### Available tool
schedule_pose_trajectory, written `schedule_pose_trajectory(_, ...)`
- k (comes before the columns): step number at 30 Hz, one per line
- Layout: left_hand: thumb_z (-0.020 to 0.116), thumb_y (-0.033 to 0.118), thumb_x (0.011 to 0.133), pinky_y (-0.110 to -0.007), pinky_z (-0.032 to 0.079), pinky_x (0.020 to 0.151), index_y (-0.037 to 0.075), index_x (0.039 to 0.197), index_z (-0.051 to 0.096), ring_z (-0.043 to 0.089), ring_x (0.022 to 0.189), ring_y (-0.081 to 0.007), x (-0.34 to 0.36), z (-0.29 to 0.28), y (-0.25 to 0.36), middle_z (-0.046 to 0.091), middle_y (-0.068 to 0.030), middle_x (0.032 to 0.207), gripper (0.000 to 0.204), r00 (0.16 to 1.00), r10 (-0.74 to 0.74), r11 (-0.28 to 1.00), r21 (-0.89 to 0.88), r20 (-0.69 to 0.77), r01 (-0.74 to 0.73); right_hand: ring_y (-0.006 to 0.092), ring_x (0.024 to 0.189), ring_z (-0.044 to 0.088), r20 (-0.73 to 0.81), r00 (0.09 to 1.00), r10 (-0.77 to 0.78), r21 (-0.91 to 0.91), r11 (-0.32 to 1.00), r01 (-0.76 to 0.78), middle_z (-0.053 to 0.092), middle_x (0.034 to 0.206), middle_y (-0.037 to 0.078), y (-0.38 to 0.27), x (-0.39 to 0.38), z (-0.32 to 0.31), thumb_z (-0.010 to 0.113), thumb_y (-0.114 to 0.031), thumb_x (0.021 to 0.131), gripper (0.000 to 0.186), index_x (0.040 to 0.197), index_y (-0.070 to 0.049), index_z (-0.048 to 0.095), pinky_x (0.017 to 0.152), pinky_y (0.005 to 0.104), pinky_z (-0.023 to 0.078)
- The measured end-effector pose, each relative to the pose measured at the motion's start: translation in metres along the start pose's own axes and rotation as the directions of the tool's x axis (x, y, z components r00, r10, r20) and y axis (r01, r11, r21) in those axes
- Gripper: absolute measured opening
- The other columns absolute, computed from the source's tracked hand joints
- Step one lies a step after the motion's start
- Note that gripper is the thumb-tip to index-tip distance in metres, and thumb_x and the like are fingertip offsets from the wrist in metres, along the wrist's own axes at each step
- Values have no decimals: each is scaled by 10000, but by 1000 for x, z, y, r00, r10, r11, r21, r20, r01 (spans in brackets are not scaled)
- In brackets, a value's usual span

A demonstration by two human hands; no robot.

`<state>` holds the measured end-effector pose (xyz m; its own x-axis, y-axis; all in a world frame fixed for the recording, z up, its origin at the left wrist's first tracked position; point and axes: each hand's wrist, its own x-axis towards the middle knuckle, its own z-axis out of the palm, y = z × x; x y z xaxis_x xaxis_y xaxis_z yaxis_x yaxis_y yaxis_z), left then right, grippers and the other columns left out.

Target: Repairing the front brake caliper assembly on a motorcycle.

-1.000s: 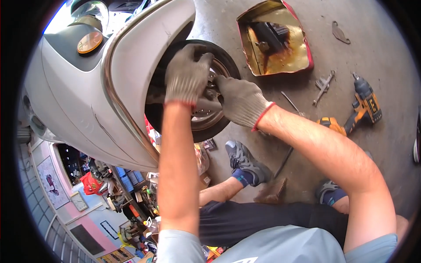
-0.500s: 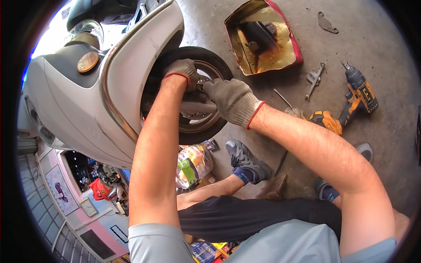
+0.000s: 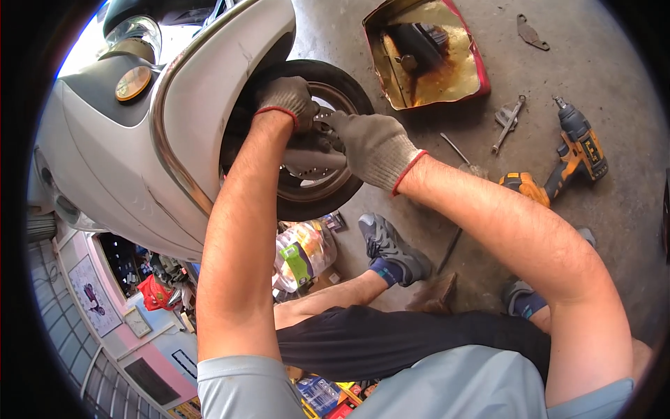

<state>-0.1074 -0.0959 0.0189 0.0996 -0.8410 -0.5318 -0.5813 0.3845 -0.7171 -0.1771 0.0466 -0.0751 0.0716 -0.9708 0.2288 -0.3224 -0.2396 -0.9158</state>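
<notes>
A white scooter stands at the left, its front wheel turned toward me. My left hand, in a grey knit glove with a red cuff, reaches in at the top of the wheel beside the perforated brake disc. Its fingers are curled, and what they grip is hidden. My right hand, gloved alike, is closed at the right side of the wheel hub, with thumb and forefinger pinched close to the disc. Anything between those fingers is too covered to name. Both hands work close together, almost meeting.
A red-rimmed, gold-lined tin holding dark, oily parts lies beyond the wheel. On the concrete floor are a yellow-black impact wrench, a metal tool, a thin rod and a flat metal plate. A clear plastic bag sits below the wheel.
The view has shifted slightly, so the floor items sit a little further right. Both hands stay at the wheel; my right hand has turned a little, and its grip looks the same.
</notes>
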Motion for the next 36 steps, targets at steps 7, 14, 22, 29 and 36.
schedule_pose_trajectory(7, 742, 258, 773, -398, 568, 816, 106, 1081, 742, 713, 924, -311, 0, 0, -2, 723, -169, 1013, 344, 999, 36, 999, 12, 24, -37, 351, 871, 714, 153, 946, 287, 16, 956, -293, 718, 861, 187, -11, 7, -10, 574, -184, 900, 248, 1064, -22, 664, 749, 438, 564)
schedule_pose_trajectory(14, 736, 224, 744, -408, 570, 752, 74, 990, 756, 716, 853, -323, 10, 8, -6, 717, -198, 932, 289, 1000, 30, 998, -52, -3, -30, 367, 905, 694, 248, 915, 320, 115, 928, -355, 694, 910, 211, -17, 10, -22, 571, -220, 899, 260, 1004, 0, 663, 785, 473, 534)
schedule_pose_trajectory(22, 755, 223, 754, -391, 579, 692, 48, 970, 753, 724, 773, -300, 6, 4, -5, 723, -194, 886, 278, 999, 32, 998, -55, 10, -31, 362, 917, 703, 257, 921, 292, 94, 941, -324, 711, 901, 216, -17, 17, -18, 534, -283, 919, 320, 995, -23, 706, 823, 451, 547)
schedule_pose_trajectory(29, 740, 199, 770, -380, 587, 667, 33, 968, 753, 728, 739, -284, 2, -5, 1, 728, -185, 883, 259, 995, 17, 998, -65, 94, -11, 386, 876, 695, 217, 973, 80, -202, 979, -36, 698, 922, 242, -8, 16, 0, 525, -327, 950, 365, 989, 7, 667, 758, 455, 542)
schedule_pose_trajectory(36, 701, 215, 784, -403, 577, 767, 17, 992, 741, 723, 862, -315, 5, 10, -22, 720, -217, 926, 291, 997, 48, 998, -52, 65, -45, 338, 888, 718, 319, 886, 336, 237, 877, -418, 714, 928, 228, -26, 23, 3, 580, -159, 878, 221, 971, -5, 709, 769, 437, 561)
